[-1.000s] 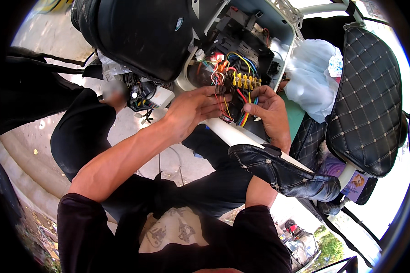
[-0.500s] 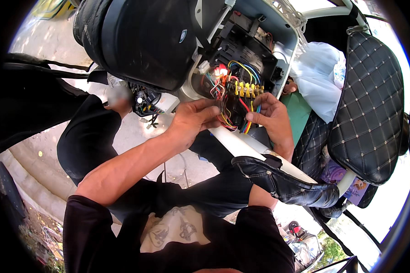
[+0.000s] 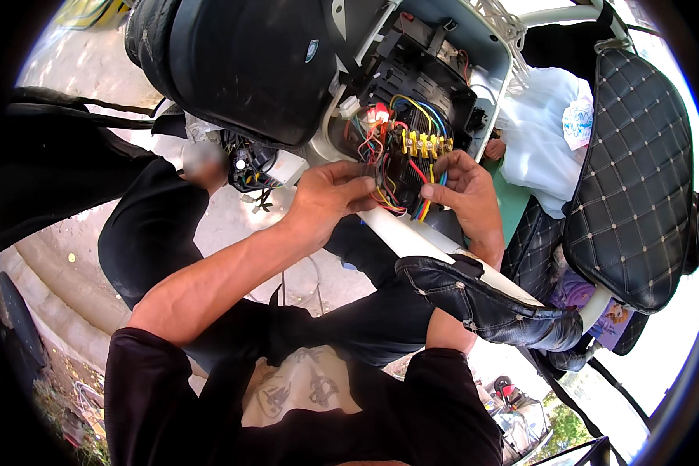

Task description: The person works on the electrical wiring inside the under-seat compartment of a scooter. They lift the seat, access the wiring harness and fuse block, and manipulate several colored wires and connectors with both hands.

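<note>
Inside an open grey housing, a yellow terminal block sits on a dark finned unit with coloured wires around it. My left hand pinches the thin wire bundle below a red-and-white connector, its thumb and fingers closed. To the right, my right hand has its fingers curled around thicker red, yellow and blue wires just under the terminal block; part of them is hidden by the fingers. A white tube runs below both hands.
A black seat adjoins the housing on the left, above a loose harness with a silver box. At the right are a pale plastic bag, a quilted black cushion and a padded bar. Pale pavement lies below.
My left hand's extended fingers have drawn together into a pinch on the thin wires. My right hand stays at the thicker wires. The whole view has shifted slightly right and down.
</note>
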`<action>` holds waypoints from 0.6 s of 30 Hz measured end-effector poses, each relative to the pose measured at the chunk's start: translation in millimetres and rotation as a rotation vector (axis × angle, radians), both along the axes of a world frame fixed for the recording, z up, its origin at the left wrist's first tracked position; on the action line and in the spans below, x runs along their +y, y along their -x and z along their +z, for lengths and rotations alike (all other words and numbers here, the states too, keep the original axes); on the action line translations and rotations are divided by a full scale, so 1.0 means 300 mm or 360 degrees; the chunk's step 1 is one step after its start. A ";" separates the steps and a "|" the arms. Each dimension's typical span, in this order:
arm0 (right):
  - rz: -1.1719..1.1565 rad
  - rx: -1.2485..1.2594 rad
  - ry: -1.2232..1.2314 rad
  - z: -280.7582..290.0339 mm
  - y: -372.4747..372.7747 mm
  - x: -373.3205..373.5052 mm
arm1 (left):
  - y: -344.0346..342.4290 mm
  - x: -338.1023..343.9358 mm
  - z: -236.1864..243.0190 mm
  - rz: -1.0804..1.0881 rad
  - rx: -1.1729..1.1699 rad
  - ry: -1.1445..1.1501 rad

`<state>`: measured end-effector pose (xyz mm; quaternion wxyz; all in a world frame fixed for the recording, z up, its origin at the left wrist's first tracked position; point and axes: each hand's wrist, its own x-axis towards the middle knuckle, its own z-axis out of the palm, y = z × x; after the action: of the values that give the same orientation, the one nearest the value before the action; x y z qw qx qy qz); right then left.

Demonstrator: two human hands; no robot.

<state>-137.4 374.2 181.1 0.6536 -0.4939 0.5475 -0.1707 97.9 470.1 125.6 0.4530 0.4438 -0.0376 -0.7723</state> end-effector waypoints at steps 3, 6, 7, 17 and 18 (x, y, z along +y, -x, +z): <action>-0.0002 0.0012 0.0010 0.005 -0.006 0.002 | -0.001 0.006 -0.007 -0.0001 0.0004 0.0016; 0.0001 0.0004 0.0028 0.004 -0.004 0.003 | 0.001 0.008 -0.011 0.0024 0.0003 0.0008; 0.0002 0.0000 0.0033 0.004 -0.003 0.004 | 0.001 0.009 -0.016 0.0019 0.0010 0.0012; -0.0009 -0.0039 -0.0001 0.012 -0.016 0.009 | 0.001 0.002 -0.009 0.0060 -0.0027 0.0009; -0.0007 -0.0037 0.0009 0.012 -0.014 0.009 | 0.001 0.000 -0.006 0.0054 -0.0038 0.0008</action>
<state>-133.1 377.0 184.6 0.6582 -0.4926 0.5403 -0.1794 97.5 470.1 123.9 0.4666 0.4523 -0.0376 -0.7591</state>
